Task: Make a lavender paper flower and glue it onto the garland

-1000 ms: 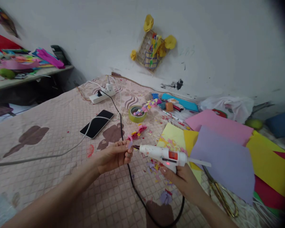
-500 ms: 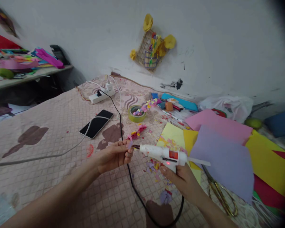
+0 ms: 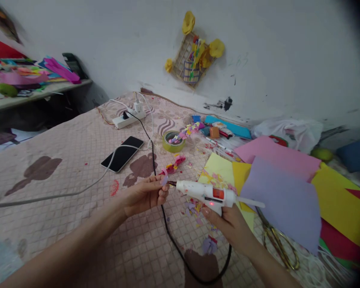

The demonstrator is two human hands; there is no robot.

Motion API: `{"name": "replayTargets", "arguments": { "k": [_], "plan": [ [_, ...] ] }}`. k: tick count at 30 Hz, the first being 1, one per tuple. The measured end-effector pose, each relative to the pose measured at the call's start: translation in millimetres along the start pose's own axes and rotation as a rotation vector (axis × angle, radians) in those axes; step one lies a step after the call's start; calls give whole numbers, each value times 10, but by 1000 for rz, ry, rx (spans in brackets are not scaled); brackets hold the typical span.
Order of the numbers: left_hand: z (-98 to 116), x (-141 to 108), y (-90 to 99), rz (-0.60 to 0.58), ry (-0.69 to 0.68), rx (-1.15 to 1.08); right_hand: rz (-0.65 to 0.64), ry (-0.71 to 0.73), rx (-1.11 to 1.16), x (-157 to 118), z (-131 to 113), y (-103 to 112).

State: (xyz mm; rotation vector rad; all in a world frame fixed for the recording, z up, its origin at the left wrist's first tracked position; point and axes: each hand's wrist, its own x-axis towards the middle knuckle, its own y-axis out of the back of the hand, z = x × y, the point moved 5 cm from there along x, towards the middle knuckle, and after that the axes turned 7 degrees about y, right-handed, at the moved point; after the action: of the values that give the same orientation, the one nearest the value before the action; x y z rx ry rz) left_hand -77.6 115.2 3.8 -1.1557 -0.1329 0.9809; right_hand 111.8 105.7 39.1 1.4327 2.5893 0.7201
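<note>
My left hand (image 3: 147,196) pinches a small curled purple paper piece (image 3: 165,177) between thumb and fingertips. In my right hand (image 3: 232,228) is a white glue gun (image 3: 198,191), its red light lit and a glue stick (image 3: 252,202) poking out of the back. The gun's dark nozzle meets the left fingertips beside the paper; whether it touches the paper I cannot tell. Just beyond the left hand lies a pink and yellow paper garland (image 3: 174,165). Small cut paper bits (image 3: 193,208) are scattered under the gun.
A black cord (image 3: 168,236) loops below the hands. A phone (image 3: 123,154), a power strip (image 3: 129,119) and a tape roll (image 3: 173,145) sit farther back. To the right lie a purple sheet (image 3: 282,204), a yellow sheet (image 3: 342,204) and gold-handled scissors (image 3: 280,248).
Both hands keep nearly the same pose, with the glue gun nozzle still at the left fingertips. The view has shifted very slightly.
</note>
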Motion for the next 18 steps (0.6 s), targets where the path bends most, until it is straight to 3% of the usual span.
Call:
{"name": "replayTargets", "arguments": {
  "k": [11,14,18],
  "plan": [
    [27,-27,43,15,-15,13,15,27,-84,13,7,25],
    [148,-93,157,94,-104,101,86,24,-126,25,71,78],
    [359,-223,298,279,-282,386,291,-75,-300,46,328,257]
  ]
}}
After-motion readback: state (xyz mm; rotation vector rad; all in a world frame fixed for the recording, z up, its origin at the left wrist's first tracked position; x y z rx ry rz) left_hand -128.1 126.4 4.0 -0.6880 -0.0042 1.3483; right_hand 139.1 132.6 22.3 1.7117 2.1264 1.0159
